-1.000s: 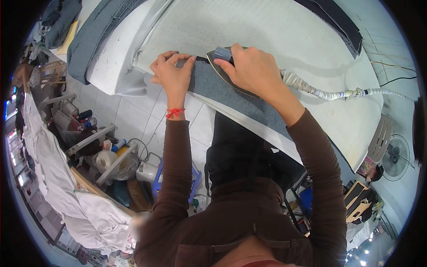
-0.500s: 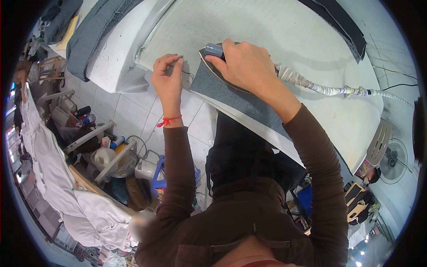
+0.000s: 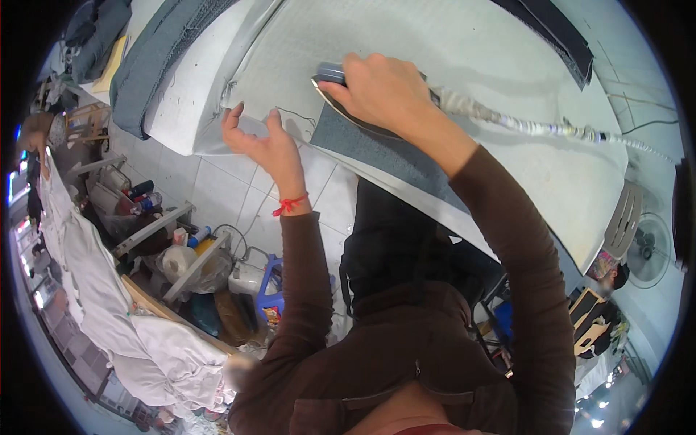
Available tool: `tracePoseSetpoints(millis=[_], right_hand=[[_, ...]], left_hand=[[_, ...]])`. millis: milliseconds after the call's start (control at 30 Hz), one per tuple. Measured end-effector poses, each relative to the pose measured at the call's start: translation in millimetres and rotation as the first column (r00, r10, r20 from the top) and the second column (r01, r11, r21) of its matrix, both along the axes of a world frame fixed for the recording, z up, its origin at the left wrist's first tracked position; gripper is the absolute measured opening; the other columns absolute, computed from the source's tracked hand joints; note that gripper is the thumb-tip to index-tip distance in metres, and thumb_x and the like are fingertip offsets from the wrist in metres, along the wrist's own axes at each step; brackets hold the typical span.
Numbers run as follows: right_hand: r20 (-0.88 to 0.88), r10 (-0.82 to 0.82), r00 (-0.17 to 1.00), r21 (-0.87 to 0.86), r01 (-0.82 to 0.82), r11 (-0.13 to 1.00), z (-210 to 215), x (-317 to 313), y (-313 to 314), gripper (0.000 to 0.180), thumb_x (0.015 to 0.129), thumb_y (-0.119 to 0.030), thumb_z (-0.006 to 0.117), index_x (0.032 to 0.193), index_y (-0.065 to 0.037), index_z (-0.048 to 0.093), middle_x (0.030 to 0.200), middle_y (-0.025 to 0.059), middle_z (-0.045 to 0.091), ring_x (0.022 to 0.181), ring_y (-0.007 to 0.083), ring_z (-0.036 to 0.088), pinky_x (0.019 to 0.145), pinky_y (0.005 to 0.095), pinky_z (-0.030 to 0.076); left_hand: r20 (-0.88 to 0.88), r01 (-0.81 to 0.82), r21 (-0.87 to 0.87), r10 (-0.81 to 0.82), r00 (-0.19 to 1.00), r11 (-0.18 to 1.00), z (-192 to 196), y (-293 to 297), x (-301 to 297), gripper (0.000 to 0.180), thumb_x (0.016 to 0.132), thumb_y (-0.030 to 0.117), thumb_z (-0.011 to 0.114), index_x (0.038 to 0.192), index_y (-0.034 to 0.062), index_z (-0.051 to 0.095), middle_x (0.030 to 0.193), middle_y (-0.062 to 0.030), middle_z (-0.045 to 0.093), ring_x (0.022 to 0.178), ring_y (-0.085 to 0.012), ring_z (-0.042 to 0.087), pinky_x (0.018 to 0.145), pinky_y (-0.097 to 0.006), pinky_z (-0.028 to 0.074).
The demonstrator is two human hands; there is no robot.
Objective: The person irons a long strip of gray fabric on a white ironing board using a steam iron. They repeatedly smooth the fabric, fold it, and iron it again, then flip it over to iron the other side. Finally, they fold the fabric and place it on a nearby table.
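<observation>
My right hand (image 3: pixel 388 90) is wrapped round the handle of a clothes iron (image 3: pixel 331 72). The iron's plate is mostly hidden behind the hand, at the far edge of a grey-blue denim piece (image 3: pixel 362 141) lying along the near edge of the padded white ironing board (image 3: pixel 507 87). From the iron a tape-wrapped hose (image 3: pixel 500 117) runs off to the right. My left hand (image 3: pixel 272 152) is raised off the board's left end, thumb and fingers apart, holding nothing I can see. A thin dark cord or thread (image 3: pixel 299 116) curves between it and the denim.
Stacked grey denim pieces (image 3: pixel 148 80) hang over a white surface at the far left; dark pieces (image 3: pixel 554 36) lie at the board's far right. White cloth (image 3: pixel 109 304) drapes over a cluttered shelf on the left. A blue plastic stool (image 3: pixel 272 286) is below my left forearm, a fan (image 3: pixel 647 250) at right.
My left hand has shifted left and slightly down, its thumb and fingers spreading from a near pinch. My right hand has slid the iron a little to the left and away from me.
</observation>
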State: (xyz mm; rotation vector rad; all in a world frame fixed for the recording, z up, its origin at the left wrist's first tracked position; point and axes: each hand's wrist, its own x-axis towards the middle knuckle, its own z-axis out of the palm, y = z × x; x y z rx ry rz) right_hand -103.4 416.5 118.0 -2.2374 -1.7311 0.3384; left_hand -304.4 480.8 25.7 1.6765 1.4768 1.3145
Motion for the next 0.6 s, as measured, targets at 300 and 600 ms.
tracePoseSetpoints(millis=[300, 600], right_hand=[[0.065, -0.092, 0.994, -0.065, 0.096, 0.993, -2.0, 33.3, -63.6, 0.065, 0.108, -0.067, 0.068, 0.106, -0.002, 0.079, 0.083, 0.0212, 0.080, 0.082, 0.0446, 0.081, 0.075, 0.0542, 0.065], [0.129, -0.347, 0.929, -0.149, 0.364, 0.919, 8.0, 117.2, -266.1, 0.060, 0.107, -0.066, 0.070, 0.111, -0.006, 0.077, 0.082, 0.0218, 0.079, 0.083, 0.0477, 0.078, 0.075, 0.0553, 0.062]], left_hand=[[0.019, -0.208, 0.012, 0.208, 0.978, 0.978, 48.6, 3.0, -17.5, 0.056, 0.102, 0.012, 0.076, 0.152, 0.0043, 0.052, 0.162, -0.0209, 0.042, 0.157, -0.0411, 0.035, 0.128, -0.059, 0.032], [-0.112, -0.009, -0.159, -0.009, 0.994, 0.987, 40.4, -24.3, 10.5, 0.047, 0.108, 0.023, 0.075, 0.150, 0.0069, 0.063, 0.161, -0.0145, 0.055, 0.153, -0.0353, 0.049, 0.125, -0.056, 0.039]])
